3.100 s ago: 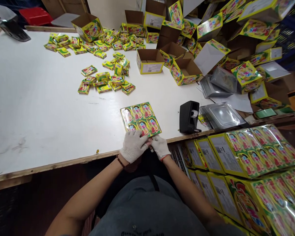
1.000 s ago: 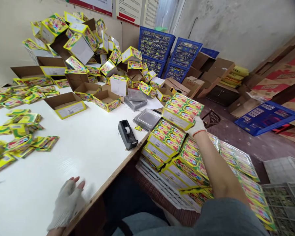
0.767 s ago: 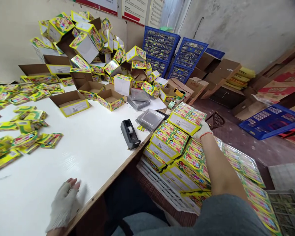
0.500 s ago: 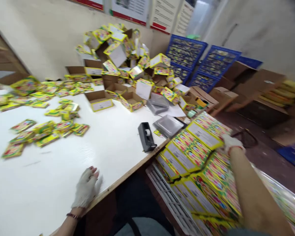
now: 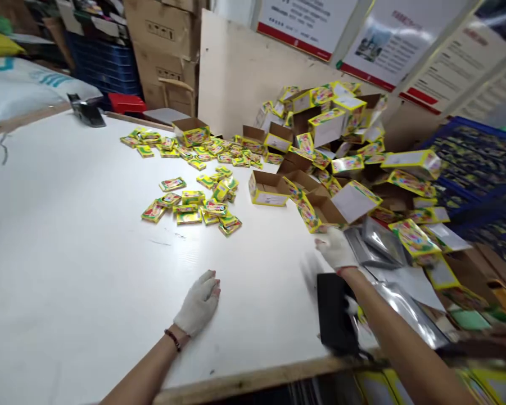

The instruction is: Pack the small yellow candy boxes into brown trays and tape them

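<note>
My left hand (image 5: 199, 304), in a white fingerless glove, rests on the white table (image 5: 109, 315) with its fingers loosely stretched and nothing in it. My right hand (image 5: 336, 248), gloved the same way, reaches over the black tape dispenser (image 5: 333, 315). Its fingers look apart, somewhat blurred, and no held thing shows. Just beyond them sits an open, yellow-edged cardboard display box (image 5: 314, 214). Another open box (image 5: 270, 188) stands to its left. Small yellow-green packets (image 5: 194, 208) lie in a loose pile ahead of my left hand.
More packets (image 5: 211, 149) spread farther back. A tall heap of display boxes (image 5: 333, 124) leans toward the wall. Clear plastic trays (image 5: 382, 242) lie right of my right hand. Blue crates (image 5: 480, 157) stand at the right. A second black dispenser (image 5: 86, 111) sits at the far left.
The view has swung left. My right hand has left the stacked packed boxes at the right and moved over the table to the open boxes. My left hand stays on the table.
</note>
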Available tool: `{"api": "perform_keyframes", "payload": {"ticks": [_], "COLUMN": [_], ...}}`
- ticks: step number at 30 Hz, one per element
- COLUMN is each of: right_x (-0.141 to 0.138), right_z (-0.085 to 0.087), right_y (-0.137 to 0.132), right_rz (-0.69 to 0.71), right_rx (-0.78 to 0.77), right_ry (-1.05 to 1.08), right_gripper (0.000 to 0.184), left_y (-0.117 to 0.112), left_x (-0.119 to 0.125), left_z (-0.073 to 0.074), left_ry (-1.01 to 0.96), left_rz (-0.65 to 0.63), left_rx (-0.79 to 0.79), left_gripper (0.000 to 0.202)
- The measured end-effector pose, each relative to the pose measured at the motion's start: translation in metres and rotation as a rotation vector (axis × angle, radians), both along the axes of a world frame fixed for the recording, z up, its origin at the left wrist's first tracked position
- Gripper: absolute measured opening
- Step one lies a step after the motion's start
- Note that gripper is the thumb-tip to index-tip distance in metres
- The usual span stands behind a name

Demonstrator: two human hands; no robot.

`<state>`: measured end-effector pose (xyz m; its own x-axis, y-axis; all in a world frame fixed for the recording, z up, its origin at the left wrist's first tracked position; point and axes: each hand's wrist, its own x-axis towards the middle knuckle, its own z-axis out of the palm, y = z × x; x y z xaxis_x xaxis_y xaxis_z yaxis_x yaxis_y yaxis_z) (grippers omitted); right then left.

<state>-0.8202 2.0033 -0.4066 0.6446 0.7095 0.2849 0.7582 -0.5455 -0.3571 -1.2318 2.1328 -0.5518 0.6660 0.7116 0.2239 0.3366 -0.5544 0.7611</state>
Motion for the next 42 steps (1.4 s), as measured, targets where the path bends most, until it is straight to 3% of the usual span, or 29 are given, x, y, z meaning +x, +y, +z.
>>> {"api": "perform_keyframes", "payload": {"ticks": [3, 5, 8, 11, 15, 18, 22, 25, 28, 29, 31, 34, 36, 37, 39, 42], "right_x": [-0.016, -0.017, -0.014, -0.018, -0.03, -0.033, -0.029, -0.046, -0.094, -0.115, -0.153, -0.185, -0.179, -0.169, -0.14, -0.089], "right_z": [-0.036, -0.054, -0.072, -0.076, -0.065, -0.054, -0.043, -0.046, -0.055, -0.057, -0.059, -0.055, -0.054, -0.055, -0.059, -0.078], "right_y": [0.125, 0.188, 0.251, 0.281, 0.27, 0.228, 0.143, 0.083, 0.044, 0.036, 0.028, 0.039, 0.066, 0.088, 0.143, 0.242], "right_rz": [0.074, 0.074, 0.091, 0.108, -0.003, 0.003, 0.293, 0.518, 0.684, 0.753, 0.947, 1.287, 1.32, 1.256, 0.979, 0.439], "right_rx": [-0.173, -0.225, -0.262, -0.341, -0.565, -0.491, -0.243, -0.182, -0.199, -0.222, -0.271, -0.265, -0.146, -0.062, 0.103, 0.222], "right_ry": [-0.025, -0.071, -0.112, -0.151, -0.059, 0.03, -0.186, -0.239, -0.115, -0.081, -0.048, -0.027, 0.047, 0.109, 0.26, 0.489], "right_gripper": [0.055, 0.057, 0.059, 0.061, 0.045, 0.035, 0.022, 0.016, 0.027, 0.03, 0.024, 0.026, 0.031, 0.031, 0.027, 0.055], "left_y": [0.003, 0.001, 0.0, 0.001, 0.002, 0.0, 0.004, 0.024, 0.052, 0.059, 0.067, 0.067, 0.073, 0.082, 0.114, 0.191], "left_x": [-0.004, -0.006, -0.006, -0.006, -0.008, -0.01, -0.008, -0.01, -0.025, -0.032, -0.05, -0.072, -0.081, -0.084, -0.086, -0.082], "left_z": [-0.002, -0.003, -0.003, -0.005, -0.004, -0.005, -0.016, -0.018, -0.003, 0.004, 0.019, 0.031, 0.032, 0.031, 0.03, 0.033], "left_ry": [0.058, 0.125, 0.209, 0.236, 0.215, 0.161, -0.011, -0.255, -0.633, -0.749, -0.87, -0.684, -0.465, -0.377, -0.25, -0.128], "left_rz": [-0.071, -0.123, -0.185, -0.212, -0.204, -0.184, -0.069, 0.193, 0.479, 0.53, 0.505, 0.328, 0.306, 0.326, 0.391, 0.528], "left_rx": [0.021, 0.032, 0.021, -0.003, -0.032, -0.043, -0.133, -0.372, -0.73, -0.838, -1.025, -1.172, -1.011, -0.843, -0.451, -0.052], "left_gripper": [0.02, 0.021, 0.019, 0.02, 0.022, 0.021, 0.023, 0.041, 0.068, 0.074, 0.08, 0.084, 0.079, 0.074, 0.065, 0.061]}}
